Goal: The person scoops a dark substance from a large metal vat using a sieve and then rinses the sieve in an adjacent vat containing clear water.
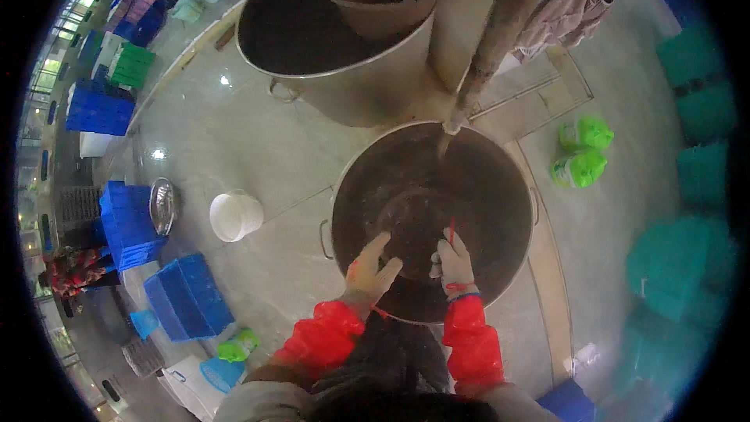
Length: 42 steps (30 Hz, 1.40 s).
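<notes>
A large round metal pot (500, 281) stands right in front of me with its inside dark, and I cannot tell how full it is. Over its near side, my left hand (370, 272) is gloved in white, thumb and fingers apart, with nothing in it. Beside it, my right hand (455, 266), gloved too, has its fingers curled around a thin red strip (452, 228) that sticks up from the grip. Whether that strip is a cord or a stick cannot be made out. Red sleeves cover both forearms.
A thick pipe (500, 39) slants down over the pot's far rim. Behind stands a bigger metal vat (336, 90). On the floor are a white bucket (237, 216), blue crates (187, 297), and two green-and-white packages (580, 167). Striped cloth (566, 12) hangs at the far right.
</notes>
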Tool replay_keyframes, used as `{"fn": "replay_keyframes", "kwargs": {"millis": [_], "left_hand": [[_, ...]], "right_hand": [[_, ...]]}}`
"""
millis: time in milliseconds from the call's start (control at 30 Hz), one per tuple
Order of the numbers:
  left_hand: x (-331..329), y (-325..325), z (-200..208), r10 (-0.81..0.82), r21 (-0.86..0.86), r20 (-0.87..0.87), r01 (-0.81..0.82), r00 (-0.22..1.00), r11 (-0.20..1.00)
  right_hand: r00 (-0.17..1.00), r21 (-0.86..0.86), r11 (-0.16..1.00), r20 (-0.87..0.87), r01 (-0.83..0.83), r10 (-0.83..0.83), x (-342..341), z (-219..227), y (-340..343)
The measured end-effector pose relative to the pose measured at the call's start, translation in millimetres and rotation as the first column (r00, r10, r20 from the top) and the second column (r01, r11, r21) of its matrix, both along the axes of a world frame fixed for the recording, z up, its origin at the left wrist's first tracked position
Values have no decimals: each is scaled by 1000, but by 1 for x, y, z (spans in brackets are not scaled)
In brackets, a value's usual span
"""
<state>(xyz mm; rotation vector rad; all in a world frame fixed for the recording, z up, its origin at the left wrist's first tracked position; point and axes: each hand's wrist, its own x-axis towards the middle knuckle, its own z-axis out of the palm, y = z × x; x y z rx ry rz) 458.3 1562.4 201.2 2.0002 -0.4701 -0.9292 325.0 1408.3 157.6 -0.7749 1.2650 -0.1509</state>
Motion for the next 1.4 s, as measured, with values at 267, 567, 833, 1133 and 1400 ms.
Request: {"fn": "replay_keyframes", "kwargs": {"millis": [267,567,833,1133,1400], "left_hand": [[38,96,52,283,88,-154,-273,947,958],[106,75,18,100,-29,-334,-117,937,993],[96,-40,-77,-287,-142,-757,281,587,949],[-35,-37,-103,-273,-210,-961,501,54,839],[-139,19,-119,-302,-224,-952,773,-45,593]], "right_hand": [[969,-136,963,-123,-232,216,40,139,4],[976,-454,863,-100,-219,195,14,273,6],[985,-637,762,-174,-118,7,-33,341,53],[934,-605,781,-170,152,-313,-94,324,155],[895,-847,516,-124,129,-428,-168,262,263]]}}
